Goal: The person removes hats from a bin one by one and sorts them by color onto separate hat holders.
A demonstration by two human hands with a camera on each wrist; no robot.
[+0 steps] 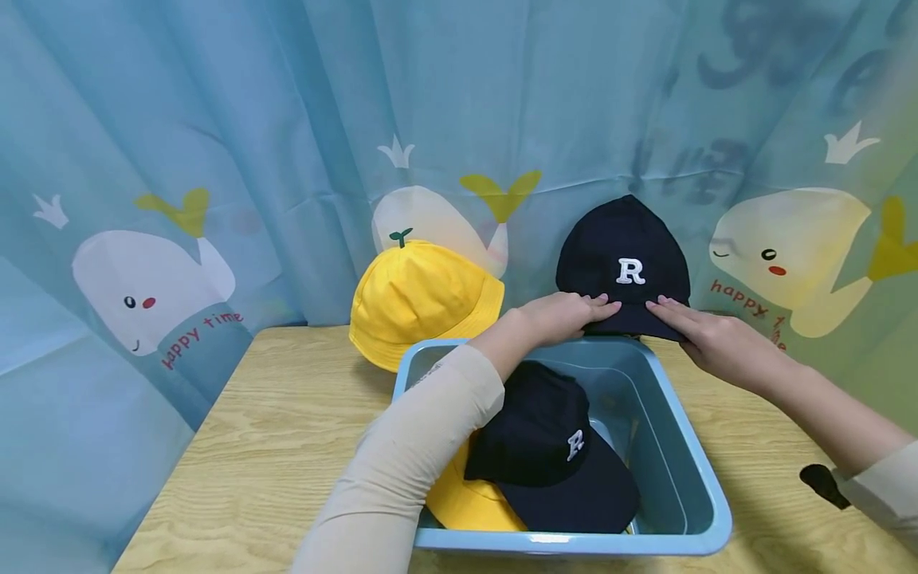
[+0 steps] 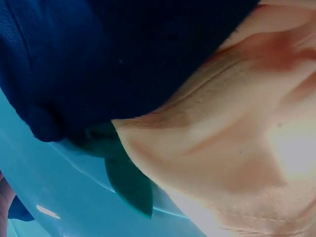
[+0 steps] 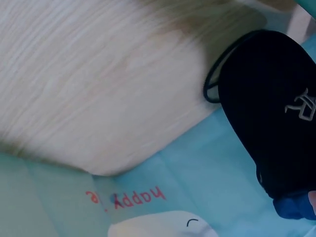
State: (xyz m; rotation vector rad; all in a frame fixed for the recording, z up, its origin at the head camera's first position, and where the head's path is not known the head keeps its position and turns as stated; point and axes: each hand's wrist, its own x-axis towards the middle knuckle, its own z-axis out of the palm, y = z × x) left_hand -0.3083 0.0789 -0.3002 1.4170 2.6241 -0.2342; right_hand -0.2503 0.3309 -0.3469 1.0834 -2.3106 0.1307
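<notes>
At the back of the table, both hands hold a navy baseball cap (image 1: 610, 247) with a white R, by its brim. My left hand (image 1: 559, 313) has its fingertips on the brim's left part. The right hand (image 1: 717, 339) lays its fingers over the right part, and both thumbs are hidden. Below the left forearm, a second navy cap (image 1: 538, 430) lies on a yellow hat (image 1: 469, 498) in a blue bin (image 1: 706, 478). A green leaf (image 2: 131, 190) pokes out beside them in the left wrist view.
A yellow bucket hat (image 1: 423, 299) with a green sprout stands behind the bin's left corner. A blue curtain (image 1: 287, 119) with whale prints hangs close behind the wooden table (image 1: 287, 422). The bin's front rim is near the person.
</notes>
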